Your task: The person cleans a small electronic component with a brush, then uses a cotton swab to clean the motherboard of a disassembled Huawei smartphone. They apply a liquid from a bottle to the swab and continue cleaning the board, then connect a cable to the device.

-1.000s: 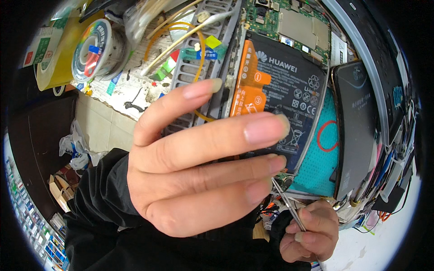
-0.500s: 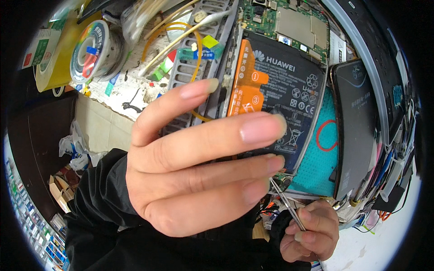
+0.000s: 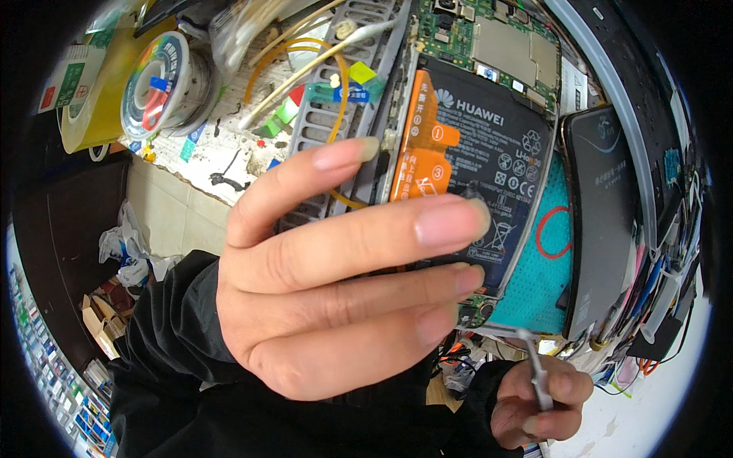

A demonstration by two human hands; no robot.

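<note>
An opened smartphone lies ahead of me with its black battery (image 3: 489, 137), orange pull tab (image 3: 434, 136) and green circuit board (image 3: 450, 47) exposed. My left hand (image 3: 328, 282) reaches across the phone's lower left part, back of the hand up. Its fingers are spread, with the tips over the battery and lower end; the thumb is hidden, so I cannot tell whether it touches the phone's edge. Below the phone's lower right corner, my right hand (image 3: 538, 404) grips metal tweezers (image 3: 536, 370), blurred, tips upward and apart from the phone.
Right of the phone, a dark phone-sized panel (image 3: 599, 221) stands by a teal mat (image 3: 527, 282) with a red ring (image 3: 553, 233). Cotton swabs (image 3: 305, 72), a yellow loop (image 3: 343, 114) and a grey slotted tray (image 3: 317, 126) lie left. A spool (image 3: 156, 88) sits far left.
My right hand has moved right and down, drawing the tweezers away from the phone's lower end and turning them. My left hand keeps its place over the phone. The whole view has shifted slightly.
</note>
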